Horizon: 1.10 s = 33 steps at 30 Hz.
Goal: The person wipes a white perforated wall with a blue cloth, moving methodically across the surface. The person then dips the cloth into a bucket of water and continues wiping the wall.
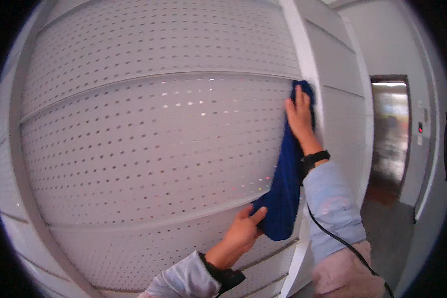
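A dark blue cloth (283,193) hangs lengthwise down the right edge of a white perforated metal panel (134,141), beside a white upright post (308,48). My right hand (301,111) lies over the upper end of the cloth, fingers stretched upward, holding it against the panel by the post. Lower down, my left hand (246,227) pinches the cloth's lower left corner, thumb in front and the other fingers partly hidden. Both wrists wear black straps.
Perforated panels continue above and below, divided by horizontal ledges (164,75). Another white post (16,111) bounds the left. A black cable (335,238) runs along my right sleeve. Farther right are grey floor (383,223) and a shiny metal door (391,138).
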Motion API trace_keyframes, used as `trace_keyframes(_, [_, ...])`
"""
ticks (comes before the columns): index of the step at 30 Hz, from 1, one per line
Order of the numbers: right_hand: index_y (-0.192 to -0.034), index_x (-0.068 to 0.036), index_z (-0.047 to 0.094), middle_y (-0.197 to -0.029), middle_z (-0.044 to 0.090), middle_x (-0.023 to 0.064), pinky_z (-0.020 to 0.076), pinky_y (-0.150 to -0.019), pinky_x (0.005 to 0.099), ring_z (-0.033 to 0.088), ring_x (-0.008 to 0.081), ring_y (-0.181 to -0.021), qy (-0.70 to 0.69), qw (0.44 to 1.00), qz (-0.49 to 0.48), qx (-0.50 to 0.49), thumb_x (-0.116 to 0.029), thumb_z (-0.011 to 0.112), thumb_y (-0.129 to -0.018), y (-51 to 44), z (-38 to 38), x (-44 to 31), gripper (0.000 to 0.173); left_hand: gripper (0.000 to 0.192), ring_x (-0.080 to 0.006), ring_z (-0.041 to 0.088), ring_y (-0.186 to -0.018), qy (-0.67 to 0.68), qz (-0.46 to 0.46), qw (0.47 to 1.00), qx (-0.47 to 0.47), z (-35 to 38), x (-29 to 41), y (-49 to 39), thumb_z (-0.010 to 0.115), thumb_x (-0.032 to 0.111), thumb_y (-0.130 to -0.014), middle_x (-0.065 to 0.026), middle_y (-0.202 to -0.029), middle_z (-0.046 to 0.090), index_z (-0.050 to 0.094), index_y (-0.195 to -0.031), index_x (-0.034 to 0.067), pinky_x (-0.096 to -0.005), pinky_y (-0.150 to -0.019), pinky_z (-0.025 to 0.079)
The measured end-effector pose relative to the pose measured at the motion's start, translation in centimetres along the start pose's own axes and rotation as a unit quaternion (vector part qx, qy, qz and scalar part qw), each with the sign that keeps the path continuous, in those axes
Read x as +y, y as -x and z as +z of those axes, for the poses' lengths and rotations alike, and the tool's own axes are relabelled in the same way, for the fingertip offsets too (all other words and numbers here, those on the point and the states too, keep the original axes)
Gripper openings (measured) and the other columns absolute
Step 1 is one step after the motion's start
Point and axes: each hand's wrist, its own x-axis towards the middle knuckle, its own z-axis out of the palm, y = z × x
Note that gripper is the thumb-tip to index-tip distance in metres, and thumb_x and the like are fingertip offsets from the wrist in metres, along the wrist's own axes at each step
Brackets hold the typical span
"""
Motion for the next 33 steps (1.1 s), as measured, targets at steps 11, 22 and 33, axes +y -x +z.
trace_keyframes(11, [-0.144, 0.000, 0.028, -0.139, 0.034, 0.0250, 0.0303, -0.107, 0.0404, 0.037, 0.0384, -0.128, -0.043, 0.995, -0.085, -0.020, -0.034, 0.048, -0.096, 0.7, 1.8, -8.9, 0.062, 0.052, -0.0258, 0.055, -0.115, -0.034, -0.030, 0.999, 0.030, -1.0, 1.9, 3.3, 0.055, 0.025, -0.096, -0.0143, -0.130, 0.054, 0.038, -0.137, -0.003, -0.0425, -0.096, 0.045])
trace_keyframes(22, [-0.138, 0.006, 0.035, -0.130, 0.043, 0.0271, 0.0343, -0.101, 0.0430, 0.044, 0.0411, -0.118, -0.087, 0.970, -0.227, -0.027, -0.027, 0.060, -0.087, 3.1, 4.9, -27.4, 0.065, 0.061, -0.0271, 0.048, -0.123, -0.003, 0.004, 0.998, 0.069, -7.5, 5.5, 13.1, 0.055, 0.024, -0.096, -0.0169, -0.136, 0.048, 0.029, -0.142, -0.005, -0.0401, -0.102, 0.040])
trace_keyframes(33, [-0.135, 0.003, 0.041, -0.120, 0.049, 0.0207, 0.0414, -0.087, 0.0441, 0.052, 0.0381, -0.100, -0.185, 0.919, -0.336, -0.091, -0.035, 0.065, -0.081, 7.5, 10.2, -50.3, 0.070, 0.043, -0.0205, 0.060, -0.105, 0.035, 0.109, 0.969, 0.219, -13.0, 11.2, 27.6, 0.055, 0.016, -0.095, -0.0122, -0.118, 0.061, 0.044, -0.132, -0.004, -0.0343, -0.092, 0.049])
